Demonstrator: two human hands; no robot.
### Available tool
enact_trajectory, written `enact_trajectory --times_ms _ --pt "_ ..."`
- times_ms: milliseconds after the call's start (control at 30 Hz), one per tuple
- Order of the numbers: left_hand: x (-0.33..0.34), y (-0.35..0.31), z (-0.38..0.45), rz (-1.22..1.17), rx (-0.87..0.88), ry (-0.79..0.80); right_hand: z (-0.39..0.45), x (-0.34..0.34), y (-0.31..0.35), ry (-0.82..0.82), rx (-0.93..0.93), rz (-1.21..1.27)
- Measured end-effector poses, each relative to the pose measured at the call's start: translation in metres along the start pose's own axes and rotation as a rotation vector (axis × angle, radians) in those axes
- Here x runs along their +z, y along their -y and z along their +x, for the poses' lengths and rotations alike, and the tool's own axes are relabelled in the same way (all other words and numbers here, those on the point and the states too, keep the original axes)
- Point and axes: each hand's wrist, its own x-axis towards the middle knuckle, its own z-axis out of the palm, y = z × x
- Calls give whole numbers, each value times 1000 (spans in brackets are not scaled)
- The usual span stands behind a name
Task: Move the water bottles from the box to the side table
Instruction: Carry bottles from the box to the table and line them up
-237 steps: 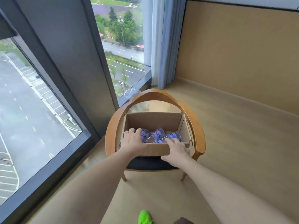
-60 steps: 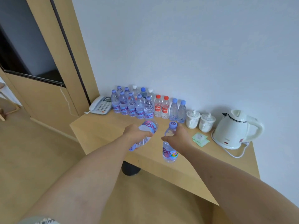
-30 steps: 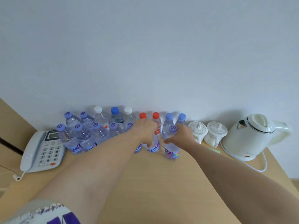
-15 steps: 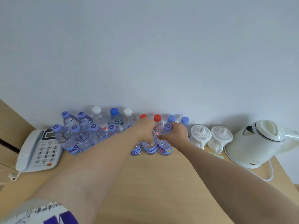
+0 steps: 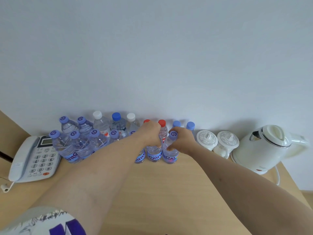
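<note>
Step in hand: two bottles being set upright in front row on surface [image 5: 169,192].

Left hand [image 5: 150,133] wrapped round bottle [image 5: 153,154]; right hand [image 5: 182,141] pinching neighbouring bottle [image 5: 170,154], bases apparently down.

Grip best released only once bottles stand steady; red-capped bottles [image 5: 162,128] behind not to be knocked.

Count: about sixteen bottles visible, some hidden; two lidded cups [image 5: 207,140]; one kettle [image 5: 264,148]; one telephone [image 5: 33,158].

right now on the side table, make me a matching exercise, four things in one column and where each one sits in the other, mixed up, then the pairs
Things
1. telephone
2. kettle
3. lidded cups
4. red-capped bottle

Places
A. far right end
B. behind the left hand
C. far left end
D. between the bottles and the kettle

Pairs: 1-C, 2-A, 3-D, 4-B
</note>
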Motion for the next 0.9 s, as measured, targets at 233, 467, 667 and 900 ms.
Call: enact_trajectory --times_ms 233,467,667,900 --pt "1 -1 -6 23 15 -15 -6 -5 5 -26 18 -69" --pt "-1 -2 -11 80 36 -37 -8 -8 9 6 -22 -51" --pt "1 -1 -12 85 43 -43 -9 -5 11 -9 22 -90" --pt "1 0 -11 65 40 -52 -8 -6 10 19 7 -60"
